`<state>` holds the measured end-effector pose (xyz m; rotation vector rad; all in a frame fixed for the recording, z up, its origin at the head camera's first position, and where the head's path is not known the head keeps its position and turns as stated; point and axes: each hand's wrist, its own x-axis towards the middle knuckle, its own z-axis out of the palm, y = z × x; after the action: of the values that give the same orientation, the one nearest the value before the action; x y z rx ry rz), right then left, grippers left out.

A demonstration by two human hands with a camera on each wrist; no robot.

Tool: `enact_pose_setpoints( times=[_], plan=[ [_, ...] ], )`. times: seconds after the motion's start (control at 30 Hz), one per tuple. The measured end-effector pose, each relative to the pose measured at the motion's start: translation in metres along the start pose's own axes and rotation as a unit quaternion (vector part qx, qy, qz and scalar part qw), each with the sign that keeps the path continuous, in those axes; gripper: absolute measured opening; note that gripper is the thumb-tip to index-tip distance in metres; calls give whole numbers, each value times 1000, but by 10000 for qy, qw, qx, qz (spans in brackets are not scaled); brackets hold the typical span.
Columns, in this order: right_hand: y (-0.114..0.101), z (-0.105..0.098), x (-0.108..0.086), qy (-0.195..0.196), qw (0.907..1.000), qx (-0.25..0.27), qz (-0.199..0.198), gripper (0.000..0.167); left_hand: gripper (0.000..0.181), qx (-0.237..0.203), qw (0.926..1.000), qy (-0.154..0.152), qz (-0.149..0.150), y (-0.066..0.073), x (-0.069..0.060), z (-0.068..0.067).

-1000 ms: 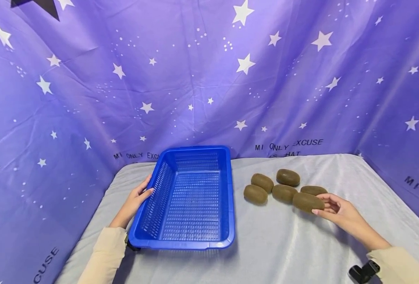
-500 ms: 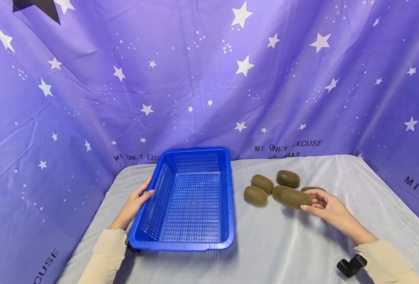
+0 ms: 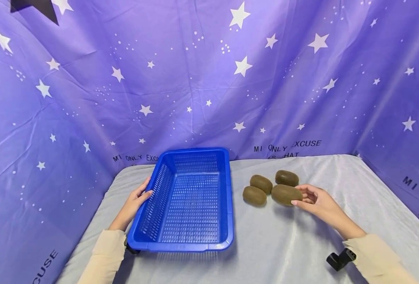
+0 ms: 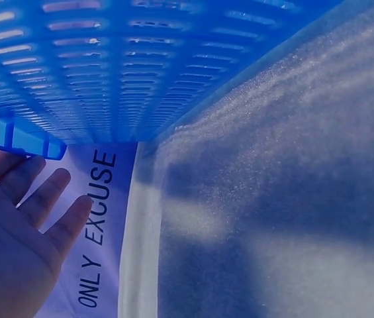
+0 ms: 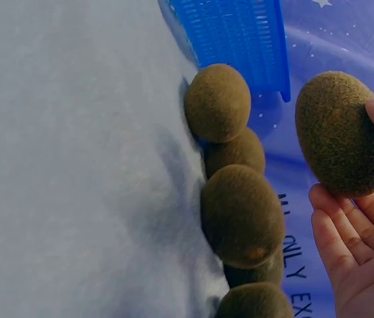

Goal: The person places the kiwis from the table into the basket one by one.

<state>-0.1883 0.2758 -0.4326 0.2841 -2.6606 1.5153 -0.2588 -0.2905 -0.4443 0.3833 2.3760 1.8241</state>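
Head view: MI ONLY EXCUSE crosses the starry curtain (image 3: 195,86) beyond a blue basket (image 3: 229,205), its rim gripped by the left hand (image 3: 132,204). Right wrist view adds five kiwis (image 5: 242,213) on the grey cloth (image 5: 74,159) (the head view shows only three) below one lifted kiwi (image 3: 285,195), pinched between thumb and fingers of the right hand (image 3: 319,204).
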Motion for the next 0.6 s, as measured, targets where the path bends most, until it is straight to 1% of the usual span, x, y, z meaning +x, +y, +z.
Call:
enact_pose_setpoints(
  times=[0.1,0.33,0.4,0.47,0.6],
  plan=[
    [-5,2,1,-19,10000,13,-74,48,64,-13,10000,7,-11,0,0,0],
    [-19,9,7,39,9999,-16,-104,47,66,323,9994,114,-81,1,-1,0],
    [-23,11,9,38,9999,22,-102,46,66,339,9993,91,-93,1,-1,0],
    [-27,13,11,-15,9998,88,-148,46,65,296,9994,120,-138,0,0,0],
    [-34,17,16,-119,9995,236,-178,46,65,225,9996,79,-142,0,0,0]
  ],
)
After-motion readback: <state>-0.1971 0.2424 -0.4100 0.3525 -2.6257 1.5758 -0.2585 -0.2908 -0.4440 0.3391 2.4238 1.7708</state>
